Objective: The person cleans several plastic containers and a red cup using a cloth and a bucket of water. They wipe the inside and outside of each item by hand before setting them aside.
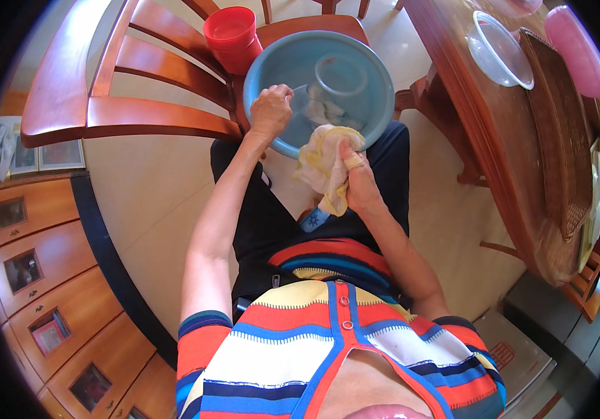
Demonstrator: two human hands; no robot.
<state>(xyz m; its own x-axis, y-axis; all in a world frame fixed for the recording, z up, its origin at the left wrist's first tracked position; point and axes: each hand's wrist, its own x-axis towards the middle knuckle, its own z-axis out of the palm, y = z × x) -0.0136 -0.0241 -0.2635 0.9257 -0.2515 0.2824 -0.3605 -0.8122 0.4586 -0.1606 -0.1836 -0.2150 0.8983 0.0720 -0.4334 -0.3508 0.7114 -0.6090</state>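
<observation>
A blue plastic basin with water rests on a wooden chair seat before my knees. At its left side, my left hand pinches the edge of a clear plastic piece, probably a bowl or lid; much of it is hard to make out in the water. My right hand grips a bunched white cloth with yellow edging over the basin's near rim. Inside the basin are a clear round plastic bowl and a pale cloth-like bundle.
Stacked red plastic containers stand left of the basin, by the slatted chair back. On the wooden table at right are a clear plastic bowl, a long woven tray and a pink container. A drawer cabinet stands at left.
</observation>
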